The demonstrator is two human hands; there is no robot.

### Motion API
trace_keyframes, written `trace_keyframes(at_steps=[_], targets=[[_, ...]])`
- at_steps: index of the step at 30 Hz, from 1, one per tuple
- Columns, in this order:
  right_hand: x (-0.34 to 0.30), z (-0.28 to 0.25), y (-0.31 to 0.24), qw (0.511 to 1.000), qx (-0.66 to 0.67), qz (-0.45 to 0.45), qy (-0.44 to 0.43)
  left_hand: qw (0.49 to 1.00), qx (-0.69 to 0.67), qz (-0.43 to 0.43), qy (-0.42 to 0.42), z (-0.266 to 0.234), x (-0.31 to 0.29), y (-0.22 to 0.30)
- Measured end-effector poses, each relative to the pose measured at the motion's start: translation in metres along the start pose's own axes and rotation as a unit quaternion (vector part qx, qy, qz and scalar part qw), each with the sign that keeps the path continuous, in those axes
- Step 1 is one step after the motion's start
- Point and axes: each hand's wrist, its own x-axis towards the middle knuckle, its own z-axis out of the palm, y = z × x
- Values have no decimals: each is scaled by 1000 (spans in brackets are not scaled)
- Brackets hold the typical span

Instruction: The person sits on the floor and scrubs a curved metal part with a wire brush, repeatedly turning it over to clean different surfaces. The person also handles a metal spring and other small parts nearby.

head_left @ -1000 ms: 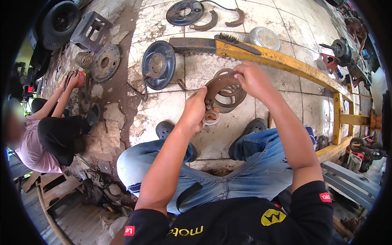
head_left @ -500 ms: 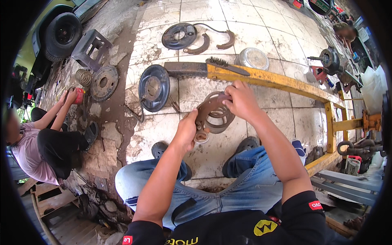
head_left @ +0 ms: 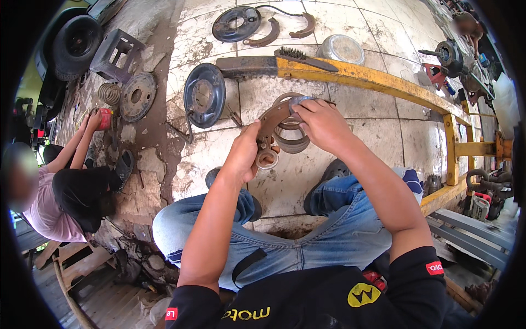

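A curved, rust-brown brake shoe [head_left: 275,116] is held up before me between both hands. My left hand [head_left: 245,151] grips its left end, thumb on top. At its right end, my right hand [head_left: 320,122] presses its fingers over the curved face. A greyish patch shows under those fingers; I cannot make out whether it is a separate piece. Beneath the shoe, round metal rings or coils [head_left: 293,143] lie on the tiles, partly hidden by it. A small pale ring-shaped part [head_left: 267,159] shows just beside my left fingers.
A yellow steel beam [head_left: 378,82] crosses ahead with a wire brush [head_left: 306,58] on it. Black backing plates [head_left: 205,94], more brake shoes [head_left: 264,34] and a round silver part [head_left: 342,49] lie around. At left, another person's hands [head_left: 93,119] hold a red object near a coil spring [head_left: 109,94].
My view has shifted slightly. My right hand has moved over the shoe's right end, where a greyish patch now shows. My left hand keeps its hold.
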Motion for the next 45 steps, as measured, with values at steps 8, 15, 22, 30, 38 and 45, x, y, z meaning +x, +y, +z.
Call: trace_keyframes(at_steps=[8, 15, 22, 30, 38, 45], targets=[[-5, 14, -9, 998, -31, -55, -9, 987, 134, 17, 87, 8, 1, -2], [-6, 17, -24, 997, -45, -55, 36, 981, 187, -15, 53, 8, -2, 5], [12, -29, 5, 996, 44, 53, 49, 991, 121, -19, 46, 1, 1, 7], [16, 19, 2, 995, -41, 39, -78, 992, 120, -36, 14, 7, -5, 6], [25, 19, 5, 993, -66, 61, -70, 998, -66, 0, -4, 1, 8, -2], [27, 8, -2, 991, -33, 106, -81, 999, -47, 8, 8, -1, 10, -3]])
